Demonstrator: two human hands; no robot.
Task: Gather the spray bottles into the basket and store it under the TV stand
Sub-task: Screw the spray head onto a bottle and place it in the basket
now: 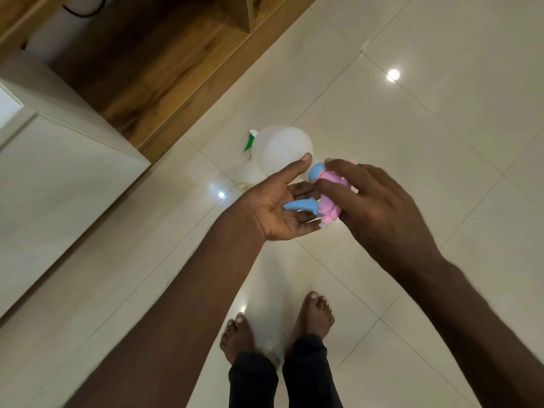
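Observation:
A pink spray bottle (331,201) with a blue nozzle and blue trigger is held above the floor, and my right hand (371,201) grips its top from the right. Its body is hidden under my fingers. My left hand (279,204) lies palm up just left of it, fingers spread, with the blue trigger over the palm. Beyond my hands, a translucent white spray bottle (282,151) with a green trigger rests on the tiled floor, close to the wooden TV stand (164,72). No basket is in view.
A white cabinet (59,178) stands at the left, against the wooden stand's base. Glossy cream floor tiles (426,128) stretch to the right and back. My bare feet (279,328) are directly below my hands.

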